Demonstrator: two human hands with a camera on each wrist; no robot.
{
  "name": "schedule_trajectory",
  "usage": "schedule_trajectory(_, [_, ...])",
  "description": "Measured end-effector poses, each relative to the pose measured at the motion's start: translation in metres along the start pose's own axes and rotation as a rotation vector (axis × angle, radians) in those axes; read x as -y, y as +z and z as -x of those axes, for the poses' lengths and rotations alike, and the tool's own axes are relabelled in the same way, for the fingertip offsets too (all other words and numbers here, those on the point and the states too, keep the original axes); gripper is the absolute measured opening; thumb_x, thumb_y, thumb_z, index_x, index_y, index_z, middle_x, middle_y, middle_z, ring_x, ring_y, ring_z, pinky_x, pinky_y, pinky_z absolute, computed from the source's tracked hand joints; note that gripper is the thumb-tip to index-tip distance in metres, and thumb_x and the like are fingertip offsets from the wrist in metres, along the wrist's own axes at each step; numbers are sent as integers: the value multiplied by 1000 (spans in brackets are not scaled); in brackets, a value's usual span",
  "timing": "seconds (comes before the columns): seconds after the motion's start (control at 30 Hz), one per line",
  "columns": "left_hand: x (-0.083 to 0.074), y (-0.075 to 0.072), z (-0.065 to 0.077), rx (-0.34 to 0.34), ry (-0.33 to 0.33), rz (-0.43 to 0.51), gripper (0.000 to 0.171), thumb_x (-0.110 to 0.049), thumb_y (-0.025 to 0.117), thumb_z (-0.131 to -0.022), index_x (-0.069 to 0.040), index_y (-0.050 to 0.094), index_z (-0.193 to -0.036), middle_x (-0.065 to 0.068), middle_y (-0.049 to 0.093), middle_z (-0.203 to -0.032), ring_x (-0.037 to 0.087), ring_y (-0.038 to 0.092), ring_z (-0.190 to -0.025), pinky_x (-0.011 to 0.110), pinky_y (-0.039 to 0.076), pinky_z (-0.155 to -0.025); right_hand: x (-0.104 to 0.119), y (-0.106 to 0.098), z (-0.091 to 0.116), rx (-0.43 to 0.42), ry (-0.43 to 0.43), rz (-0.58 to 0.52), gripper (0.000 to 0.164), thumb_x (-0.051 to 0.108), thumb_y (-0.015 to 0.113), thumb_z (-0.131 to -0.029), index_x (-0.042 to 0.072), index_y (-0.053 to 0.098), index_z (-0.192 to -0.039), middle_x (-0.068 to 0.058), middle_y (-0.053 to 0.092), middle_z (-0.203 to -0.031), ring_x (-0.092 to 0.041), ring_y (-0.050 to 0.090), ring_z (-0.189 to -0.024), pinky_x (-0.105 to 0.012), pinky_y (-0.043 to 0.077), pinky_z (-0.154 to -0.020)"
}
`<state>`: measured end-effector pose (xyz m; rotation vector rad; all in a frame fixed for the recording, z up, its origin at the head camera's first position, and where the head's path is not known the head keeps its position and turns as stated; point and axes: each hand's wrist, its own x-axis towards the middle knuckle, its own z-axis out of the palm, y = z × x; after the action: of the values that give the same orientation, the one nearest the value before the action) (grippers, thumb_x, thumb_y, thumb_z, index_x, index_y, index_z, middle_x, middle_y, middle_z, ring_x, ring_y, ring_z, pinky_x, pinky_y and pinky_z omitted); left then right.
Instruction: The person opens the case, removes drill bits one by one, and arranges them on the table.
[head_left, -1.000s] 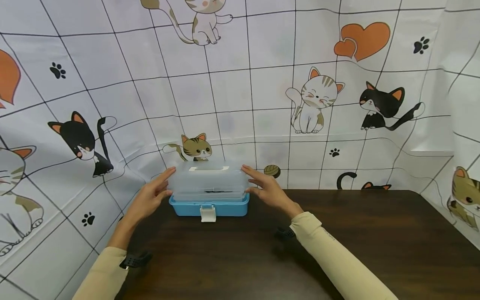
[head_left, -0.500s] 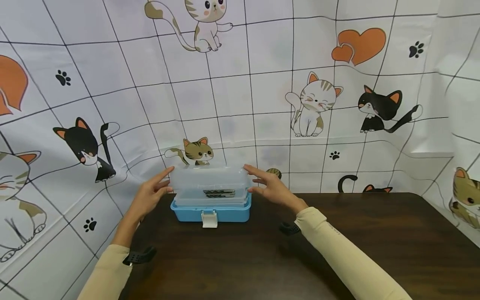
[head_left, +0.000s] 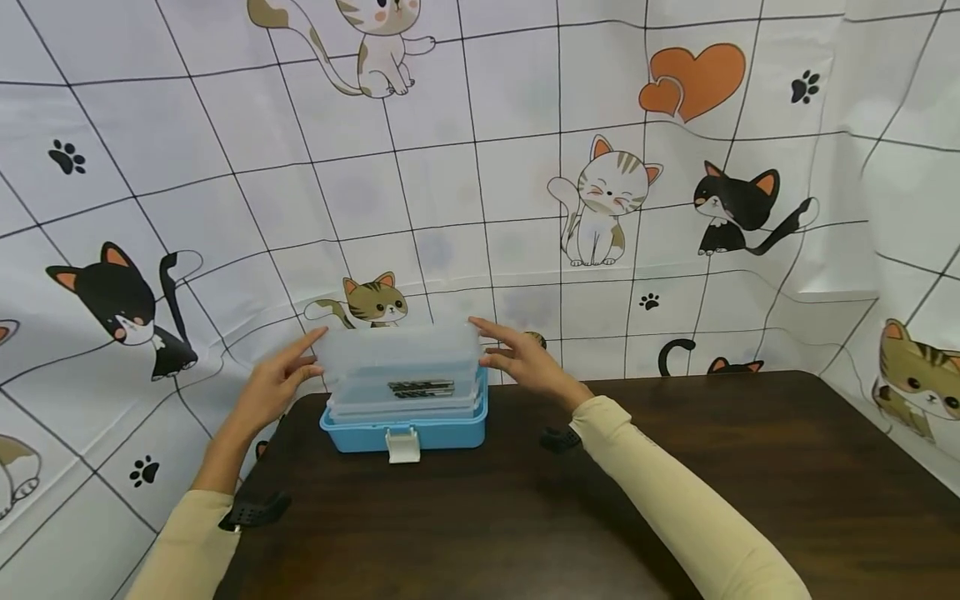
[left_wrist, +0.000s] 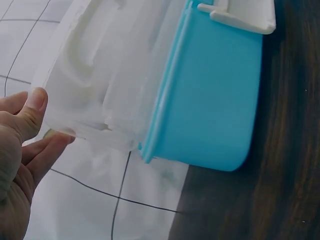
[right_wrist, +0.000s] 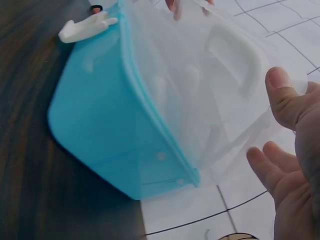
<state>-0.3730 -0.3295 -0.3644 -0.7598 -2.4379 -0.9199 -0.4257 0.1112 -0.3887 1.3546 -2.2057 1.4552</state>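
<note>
A light blue plastic box (head_left: 408, 435) with a white front latch (head_left: 403, 446) hanging down stands at the table's back left. Its clear, frosted lid (head_left: 397, 343) is raised and tilted back. My left hand (head_left: 270, 385) holds the lid's left end, thumb in front and other fingers farther back in the left wrist view. At the lid's right end, my right hand (head_left: 534, 367) holds it much the same way. A clear tray (head_left: 367, 402) sits inside the box. Several dark, slender items (head_left: 422, 389) show there, too small to identify.
The box rests on a dark brown wooden table (head_left: 637, 483). Behind and left of it hangs a white sheet (head_left: 517, 183) with a grid and cat drawings, close to the box's back. Dark wrist straps (head_left: 255, 510) sit at the sleeves.
The lid has tilted farther back, with both hands following it at its ends. The dark slender items in the tray now show more fully. The head view has shifted slightly.
</note>
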Motion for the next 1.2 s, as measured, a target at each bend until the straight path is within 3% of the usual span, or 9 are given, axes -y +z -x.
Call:
schedule_trajectory(0.07, [-5, -3, -6, -8, 2, -24, 66, 2, 60, -101, -21, 40, -159, 21, 58, -139, 44, 61, -118, 27, 43, -62, 3, -7, -3, -6, 14, 52, 67, 8, 65, -100, 14, 36, -160, -13, 42, -157, -38, 52, -131, -47, 51, -97])
schedule_trajectory(0.23, [-15, -6, -18, -19, -14, -34, 61, -4, 59, -103, -24, 42, -158, 17, 70, -118, 35, 67, -106, 29, 41, -58, 9, -24, -5, -6, 57, 104, 66, 16, 66, -101, 22, 37, -160, -12, 49, -151, -39, 53, -130, -46, 54, -90])
schedule_trajectory(0.37, [-21, -6, -22, -8, -33, -11, 58, -8, 59, -104, -26, 44, -157, 16, 70, -118, 33, 68, -100, 32, 41, -56, 14, -34, -2, 12, 81, 104, 65, 18, 65, -102, 21, 37, -161, -11, 49, -151, -36, 53, -131, -46, 53, -81])
schedule_trajectory(0.47, [-25, -5, -26, 8, -39, -26, 55, -11, 57, -106, -25, 44, -157, 16, 70, -120, 33, 69, -102, 32, 43, -60, 18, -40, 2, 19, 111, 99, 64, 20, 64, -103, 21, 36, -161, -13, 48, -151, -36, 53, -131, -49, 52, -86])
schedule_trajectory(0.67, [-35, -4, -35, 54, -30, -28, 48, -13, 53, -108, -13, 46, -155, 20, 70, -116, 36, 71, -98, 46, 52, -75, 25, -51, 8, 29, 197, 41, 63, 24, 62, -104, 23, 35, -161, -11, 41, -157, -33, 52, -133, -57, 47, -99])
schedule_trajectory(0.77, [-42, -4, -41, 89, -28, -22, 47, -16, 52, -108, -10, 46, -155, 20, 71, -115, 36, 72, -97, 56, 52, -85, 25, -57, 11, 33, 219, -6, 62, 23, 62, -105, 21, 35, -161, -11, 38, -159, -33, 59, -125, -56, 47, -100])
schedule_trajectory(0.9, [-50, -3, -50, 132, -39, -4, 46, -20, 52, -108, -8, 48, -153, 21, 69, -120, 36, 72, -94, 58, 52, -88, 25, -66, 17, 37, 228, -106, 60, 18, 59, -106, 16, 35, -161, -15, 35, -160, -36, 67, -111, -58, 49, -96])
schedule_trajectory(1.2, [-66, 3, -67, 224, -88, 69, 46, -27, 56, -107, -5, 54, -148, 22, 61, -132, 32, 73, -93, 53, 54, -88, 23, -84, 35, 20, 312, -242, 58, 21, 57, -107, 14, 35, -160, -6, 31, -163, -40, 46, -136, -54, 54, -89])
